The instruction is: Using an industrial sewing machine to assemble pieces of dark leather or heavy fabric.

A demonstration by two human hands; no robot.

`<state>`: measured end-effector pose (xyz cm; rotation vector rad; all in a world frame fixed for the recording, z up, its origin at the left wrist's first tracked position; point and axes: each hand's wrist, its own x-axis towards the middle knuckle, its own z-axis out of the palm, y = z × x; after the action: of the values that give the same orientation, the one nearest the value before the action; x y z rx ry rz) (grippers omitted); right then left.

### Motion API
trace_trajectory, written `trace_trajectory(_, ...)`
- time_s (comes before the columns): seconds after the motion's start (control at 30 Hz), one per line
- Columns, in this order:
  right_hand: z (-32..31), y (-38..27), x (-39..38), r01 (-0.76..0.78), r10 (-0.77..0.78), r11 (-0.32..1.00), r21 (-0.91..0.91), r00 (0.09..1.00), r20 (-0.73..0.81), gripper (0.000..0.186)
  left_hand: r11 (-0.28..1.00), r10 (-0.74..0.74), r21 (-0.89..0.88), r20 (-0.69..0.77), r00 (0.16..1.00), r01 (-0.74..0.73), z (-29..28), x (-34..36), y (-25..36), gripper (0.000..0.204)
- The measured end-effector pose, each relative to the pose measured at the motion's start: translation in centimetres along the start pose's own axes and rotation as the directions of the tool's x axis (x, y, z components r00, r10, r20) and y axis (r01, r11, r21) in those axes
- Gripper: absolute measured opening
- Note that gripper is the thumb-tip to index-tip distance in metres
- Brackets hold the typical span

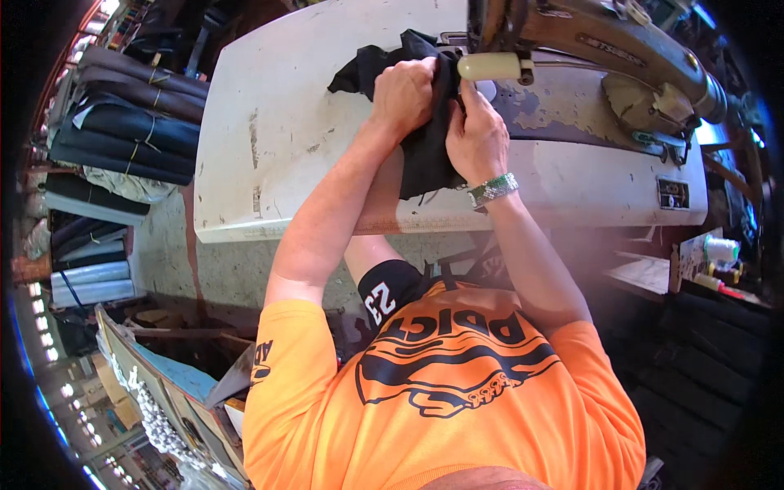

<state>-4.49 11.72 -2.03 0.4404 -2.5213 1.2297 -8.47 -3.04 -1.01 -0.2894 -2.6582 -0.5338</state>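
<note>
A piece of black fabric [425,167] lies on the white sewing-machine table [269,98], bunched at its upper part near the machine. My left hand [404,98] has its fingers curled over the fabric and grips it. My right hand [478,135], with a green and silver band at the wrist, holds the right side of the fabric, its fingertips partly hidden near the cream cylindrical part [494,67] of the sewing machine [580,37]. The needle area is hidden behind my hands and the machine.
Rolls of dark material [139,114] are stacked at the left. A handwheel-like housing [637,106] is at the machine's right. Thread spools [719,249] stand on a small shelf at right. A blue-topped board [175,371] leans at lower left. The table's front edge runs below my forearms.
</note>
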Motion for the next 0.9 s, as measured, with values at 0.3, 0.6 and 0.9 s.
trace_trajectory(0.3,-0.2,-0.4,0.3,-0.037,0.038,0.999,-0.021,0.998,0.058,0.046,0.838,0.026,-0.545,-0.014,1.000,-0.030,0.3,-0.1,-1.1,0.031)
trace_trajectory(0.6,0.5,0.7,0.9,0.035,-0.033,0.999,-0.030,0.997,0.067,0.042,0.801,0.039,-0.591,0.213,0.976,0.097,-1.1,-0.1,-2.4,0.029)
trace_trajectory(0.9,0.4,0.6,1.4,-0.004,-0.002,0.999,0.048,0.993,0.116,0.036,0.695,0.020,-0.710,0.173,0.985,0.111,-1.1,-0.8,-2.4,0.028)
